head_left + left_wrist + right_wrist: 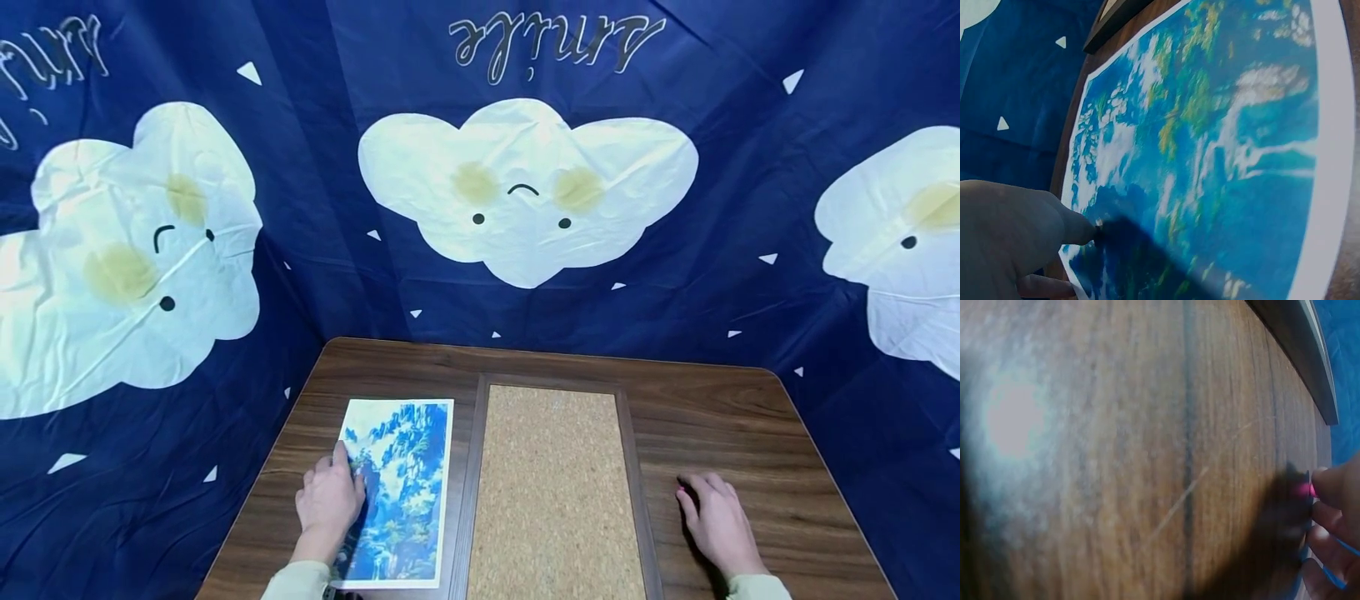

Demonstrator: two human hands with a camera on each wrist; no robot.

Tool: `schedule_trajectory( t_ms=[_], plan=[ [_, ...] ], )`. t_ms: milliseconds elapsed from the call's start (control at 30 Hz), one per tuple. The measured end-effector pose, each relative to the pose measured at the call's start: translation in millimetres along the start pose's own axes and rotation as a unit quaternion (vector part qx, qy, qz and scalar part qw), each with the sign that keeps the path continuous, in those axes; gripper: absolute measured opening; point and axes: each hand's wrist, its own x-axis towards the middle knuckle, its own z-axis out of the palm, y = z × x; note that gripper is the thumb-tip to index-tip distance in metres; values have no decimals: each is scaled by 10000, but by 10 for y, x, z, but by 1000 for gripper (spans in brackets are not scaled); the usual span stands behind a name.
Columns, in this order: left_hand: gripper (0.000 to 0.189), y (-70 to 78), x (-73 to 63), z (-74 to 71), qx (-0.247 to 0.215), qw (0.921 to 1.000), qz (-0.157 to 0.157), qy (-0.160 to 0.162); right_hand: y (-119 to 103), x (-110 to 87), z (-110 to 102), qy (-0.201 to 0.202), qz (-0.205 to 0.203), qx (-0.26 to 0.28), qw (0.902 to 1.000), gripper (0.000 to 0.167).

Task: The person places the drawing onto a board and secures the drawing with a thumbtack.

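My left hand [327, 497] rests on the left edge of a printed picture [408, 492], a blue mountain landscape with a white border. Its index finger lies straight along that edge, and in the left wrist view the thumb [1075, 226] touches the picture's surface. The picture lies flat, left of a cork board [555, 492] with a brown frame. To the right of the board, my right hand [720, 521] is low over the table. Its thumb and fingertips pinch a small bright pink object [1314, 490], mostly hidden by the fingers; its kind is unclear.
The brown wood-grain table [720, 417] carries the picture and the framed board side by side. A dark blue cloth [315, 125] with white clouds stands up behind the table and along both sides. Part of something dark [347, 595] shows beside the left cuff.
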Motion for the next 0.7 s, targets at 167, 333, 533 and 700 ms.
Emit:
schedule_trajectory(
  t_ms=[167,333,533,700],
  plan=[
    [66,-24,25,-42,-84,10000,-24,-25,12,-1,36,118,-112,10,9999,25],
    [67,-39,47,-45,-359,9992,-152,-86,41,-15,61,300,-195,50,9993,25],
    [58,-74,81,-62,-609,9980,-126,116,43,-8,63,335,-198,55,9992,24],
    [46,-112,104,-94,-541,9981,-282,-105,30,14,57,278,-218,100,9993,23]
  ],
)
